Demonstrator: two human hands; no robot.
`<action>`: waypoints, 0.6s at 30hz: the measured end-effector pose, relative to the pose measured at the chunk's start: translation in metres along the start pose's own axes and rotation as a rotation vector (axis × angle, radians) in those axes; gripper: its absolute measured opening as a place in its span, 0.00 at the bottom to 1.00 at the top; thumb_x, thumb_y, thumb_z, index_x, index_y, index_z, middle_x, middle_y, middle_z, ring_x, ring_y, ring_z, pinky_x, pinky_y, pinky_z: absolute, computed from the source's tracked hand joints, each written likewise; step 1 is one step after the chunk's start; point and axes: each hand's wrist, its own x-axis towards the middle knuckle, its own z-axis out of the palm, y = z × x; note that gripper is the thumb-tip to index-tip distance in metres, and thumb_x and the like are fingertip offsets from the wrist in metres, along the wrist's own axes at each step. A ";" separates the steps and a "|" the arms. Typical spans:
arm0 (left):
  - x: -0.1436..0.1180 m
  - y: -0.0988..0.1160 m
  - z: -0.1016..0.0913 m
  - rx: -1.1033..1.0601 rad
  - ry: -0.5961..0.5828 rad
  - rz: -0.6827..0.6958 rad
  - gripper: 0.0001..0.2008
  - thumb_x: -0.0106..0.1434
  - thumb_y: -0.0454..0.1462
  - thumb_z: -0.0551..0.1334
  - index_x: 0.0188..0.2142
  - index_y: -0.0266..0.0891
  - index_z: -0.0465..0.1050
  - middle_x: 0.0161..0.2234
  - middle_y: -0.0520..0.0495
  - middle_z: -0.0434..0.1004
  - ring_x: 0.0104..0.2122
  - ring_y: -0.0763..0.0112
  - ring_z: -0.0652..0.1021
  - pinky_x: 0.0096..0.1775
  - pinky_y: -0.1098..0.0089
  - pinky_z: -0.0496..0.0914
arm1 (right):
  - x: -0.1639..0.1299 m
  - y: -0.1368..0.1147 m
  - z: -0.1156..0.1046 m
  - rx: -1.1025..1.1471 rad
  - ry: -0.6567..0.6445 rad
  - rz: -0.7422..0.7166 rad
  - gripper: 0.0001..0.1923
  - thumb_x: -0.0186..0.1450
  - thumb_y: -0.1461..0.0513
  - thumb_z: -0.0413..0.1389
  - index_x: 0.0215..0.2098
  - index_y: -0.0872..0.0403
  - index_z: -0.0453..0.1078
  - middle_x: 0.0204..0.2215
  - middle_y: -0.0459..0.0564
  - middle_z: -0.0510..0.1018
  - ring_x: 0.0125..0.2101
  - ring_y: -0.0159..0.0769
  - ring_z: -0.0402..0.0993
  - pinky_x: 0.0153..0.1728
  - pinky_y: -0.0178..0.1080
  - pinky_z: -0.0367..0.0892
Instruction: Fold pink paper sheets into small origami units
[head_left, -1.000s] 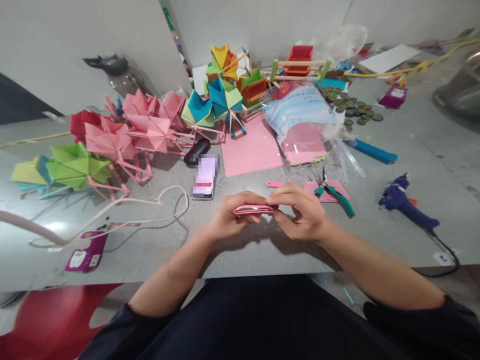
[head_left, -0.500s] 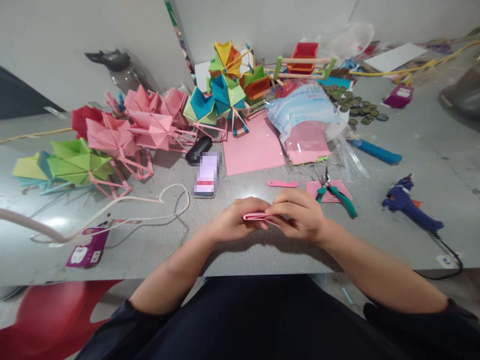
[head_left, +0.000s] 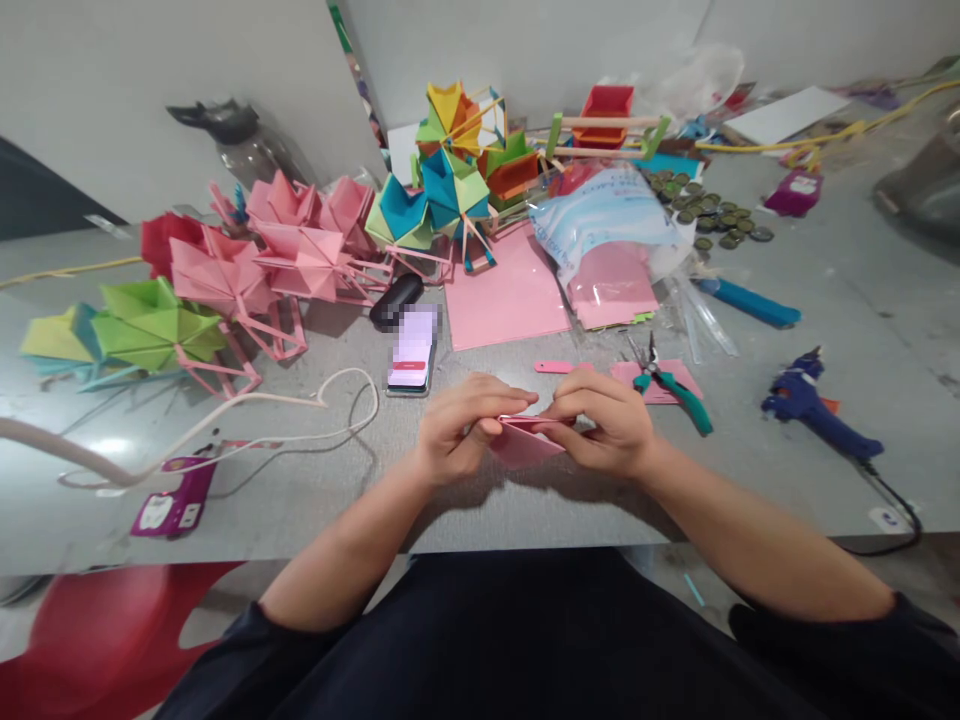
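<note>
Both hands work a folded pink paper piece (head_left: 523, 442) just above the near edge of the grey table (head_left: 750, 470). Left hand (head_left: 457, 425) pinches its left end between thumb and fingers; right hand (head_left: 604, 420) pinches the upper right edge. Phone (head_left: 413, 362) lies just beyond; green-handled pliers (head_left: 670, 385) rest right of the hands.

The folded pink paper (head_left: 523, 443) is a small flat piece with sharp creases. Its upper edge is nearly level and a folded flap hangs down toward the person. It is held just above the grey bench (head_left: 315, 490), pinched at both ends, near the front edge.
</note>
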 end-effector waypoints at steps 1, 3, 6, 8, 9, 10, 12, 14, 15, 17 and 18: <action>0.001 0.000 0.001 0.011 0.015 0.018 0.16 0.83 0.43 0.58 0.58 0.43 0.82 0.49 0.40 0.90 0.48 0.61 0.88 0.49 0.59 0.81 | 0.001 0.000 0.000 0.007 -0.001 -0.001 0.07 0.73 0.64 0.65 0.37 0.49 0.74 0.26 0.43 0.79 0.25 0.33 0.76 0.27 0.36 0.71; 0.002 -0.001 0.001 0.037 0.023 0.048 0.15 0.82 0.41 0.59 0.58 0.43 0.82 0.48 0.40 0.90 0.46 0.62 0.89 0.48 0.59 0.81 | 0.001 0.000 0.000 0.029 -0.002 -0.003 0.07 0.72 0.65 0.65 0.37 0.49 0.74 0.25 0.42 0.78 0.25 0.32 0.75 0.27 0.35 0.71; 0.003 -0.001 0.000 0.080 0.009 0.062 0.15 0.82 0.42 0.59 0.58 0.43 0.82 0.47 0.39 0.91 0.45 0.62 0.89 0.47 0.59 0.82 | 0.001 0.000 0.001 0.066 -0.002 0.011 0.08 0.71 0.66 0.65 0.36 0.49 0.74 0.24 0.41 0.77 0.25 0.33 0.74 0.27 0.36 0.70; 0.003 -0.002 -0.001 0.098 -0.006 0.051 0.14 0.82 0.42 0.60 0.58 0.44 0.82 0.47 0.40 0.91 0.45 0.62 0.90 0.47 0.59 0.82 | 0.000 0.001 0.001 0.092 -0.008 0.025 0.08 0.71 0.66 0.64 0.36 0.49 0.73 0.24 0.41 0.77 0.25 0.33 0.74 0.27 0.36 0.70; 0.003 -0.002 -0.002 0.102 -0.012 0.037 0.14 0.82 0.43 0.60 0.57 0.45 0.82 0.47 0.40 0.91 0.44 0.62 0.90 0.46 0.59 0.82 | 0.000 0.001 0.002 0.106 -0.012 0.034 0.08 0.72 0.66 0.64 0.35 0.49 0.72 0.24 0.41 0.77 0.25 0.33 0.74 0.27 0.36 0.69; 0.003 -0.002 -0.003 0.101 -0.020 0.022 0.14 0.82 0.43 0.60 0.56 0.45 0.83 0.46 0.41 0.91 0.44 0.62 0.90 0.46 0.59 0.82 | 0.000 0.001 0.002 0.121 -0.017 0.046 0.08 0.72 0.65 0.64 0.35 0.49 0.72 0.24 0.41 0.76 0.25 0.33 0.73 0.27 0.36 0.69; 0.003 -0.002 -0.005 0.092 -0.033 -0.007 0.14 0.82 0.45 0.60 0.55 0.45 0.84 0.45 0.41 0.91 0.43 0.62 0.90 0.46 0.59 0.83 | -0.001 0.002 0.003 0.147 -0.019 0.069 0.09 0.73 0.64 0.64 0.35 0.49 0.72 0.24 0.41 0.76 0.25 0.33 0.73 0.27 0.36 0.69; 0.002 -0.003 -0.006 0.087 -0.043 -0.023 0.15 0.82 0.46 0.60 0.54 0.45 0.84 0.45 0.41 0.91 0.43 0.62 0.90 0.46 0.59 0.83 | -0.002 0.003 0.004 0.155 -0.008 0.082 0.10 0.73 0.64 0.64 0.34 0.49 0.71 0.24 0.41 0.76 0.25 0.32 0.73 0.27 0.36 0.69; 0.002 -0.003 -0.005 0.087 -0.043 -0.026 0.15 0.82 0.46 0.60 0.54 0.45 0.84 0.45 0.41 0.91 0.42 0.63 0.90 0.46 0.59 0.82 | -0.002 0.004 0.005 0.150 0.000 0.084 0.10 0.73 0.64 0.64 0.34 0.49 0.71 0.24 0.41 0.76 0.25 0.32 0.73 0.27 0.36 0.69; 0.002 -0.003 -0.004 0.089 -0.034 -0.025 0.15 0.82 0.45 0.60 0.55 0.45 0.84 0.45 0.41 0.91 0.42 0.63 0.90 0.46 0.60 0.82 | -0.004 0.003 0.005 0.127 0.018 0.086 0.09 0.72 0.64 0.64 0.34 0.49 0.71 0.24 0.41 0.77 0.25 0.32 0.74 0.27 0.36 0.69; 0.002 -0.003 -0.003 0.089 -0.025 -0.024 0.15 0.82 0.45 0.60 0.55 0.44 0.84 0.45 0.41 0.91 0.42 0.64 0.90 0.45 0.61 0.82 | -0.004 0.003 0.006 0.115 0.023 0.087 0.09 0.72 0.64 0.65 0.34 0.49 0.72 0.24 0.42 0.77 0.25 0.32 0.74 0.27 0.36 0.69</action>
